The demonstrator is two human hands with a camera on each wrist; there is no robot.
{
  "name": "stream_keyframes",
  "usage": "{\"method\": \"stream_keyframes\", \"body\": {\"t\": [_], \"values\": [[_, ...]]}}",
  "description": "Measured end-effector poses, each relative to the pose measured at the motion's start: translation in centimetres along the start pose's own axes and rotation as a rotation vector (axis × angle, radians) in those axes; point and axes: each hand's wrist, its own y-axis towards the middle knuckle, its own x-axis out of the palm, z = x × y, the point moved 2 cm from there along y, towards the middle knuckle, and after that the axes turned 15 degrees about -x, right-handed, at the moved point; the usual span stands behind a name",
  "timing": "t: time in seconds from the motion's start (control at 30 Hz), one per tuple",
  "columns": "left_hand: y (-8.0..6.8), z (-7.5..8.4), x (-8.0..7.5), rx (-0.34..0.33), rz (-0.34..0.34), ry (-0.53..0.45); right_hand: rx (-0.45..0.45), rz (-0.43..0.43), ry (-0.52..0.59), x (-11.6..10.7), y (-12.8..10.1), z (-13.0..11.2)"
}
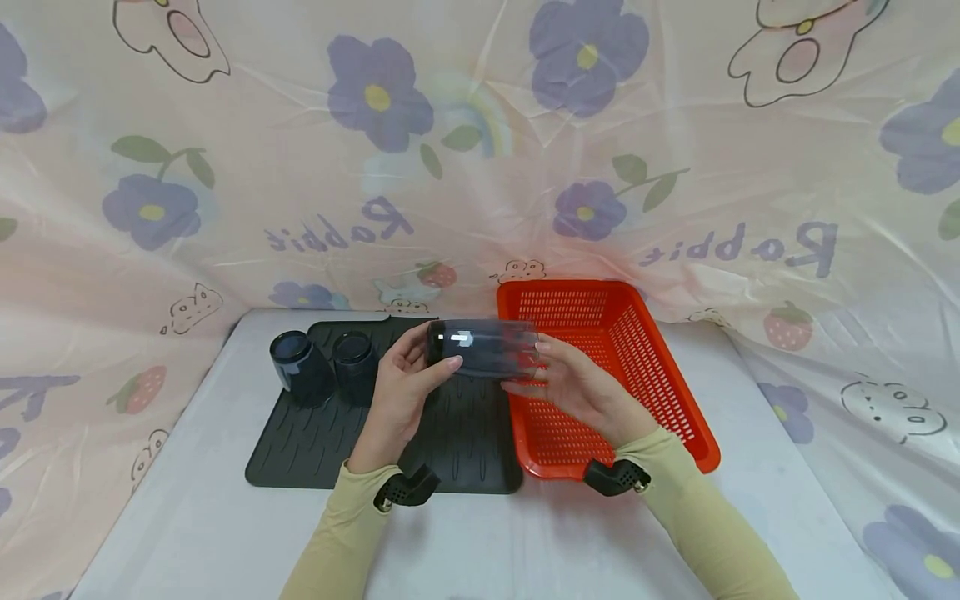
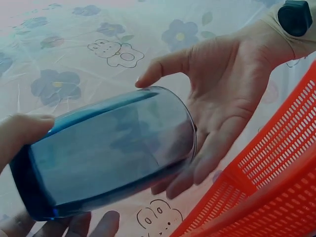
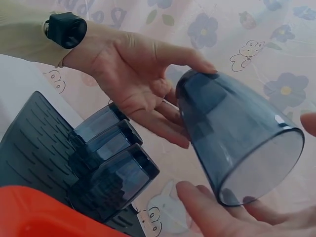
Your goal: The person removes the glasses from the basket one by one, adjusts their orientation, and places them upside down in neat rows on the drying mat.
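A dark, see-through drinking glass lies sideways in the air between the two hands, above the mat and the basket's left side. My left hand grips its base end, thumb on the near side and fingers around the back. At the rim end is my right hand, its thumb and loosely extended fingers spread about the mouth. The right wrist view shows the glass's open mouth between those fingers. Several like glasses stand upside down on the dark drying mat.
To the right of the mat, a red plastic basket with slotted walls stands on the white table. A patterned sheet hangs close behind the table and around its sides. Both wrists carry a black camera band.
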Motion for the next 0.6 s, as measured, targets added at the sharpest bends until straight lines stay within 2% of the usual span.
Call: {"method": "stream_keyframes", "body": {"t": [0.23,0.47,0.6], "values": [[-0.09,0.19,0.15,0.045,0.018,-0.097,0.051,-0.014,-0.017,0.14,-0.01,0.44],[-0.17,0.75,-0.11,0.07,0.041,-0.094,0.059,0.033,-0.038,0.06,-0.16,0.09],[-0.18,0.89,-0.37,0.074,0.046,-0.073,0.053,0.02,-0.037,-0.23,-0.28,-0.21]]}}
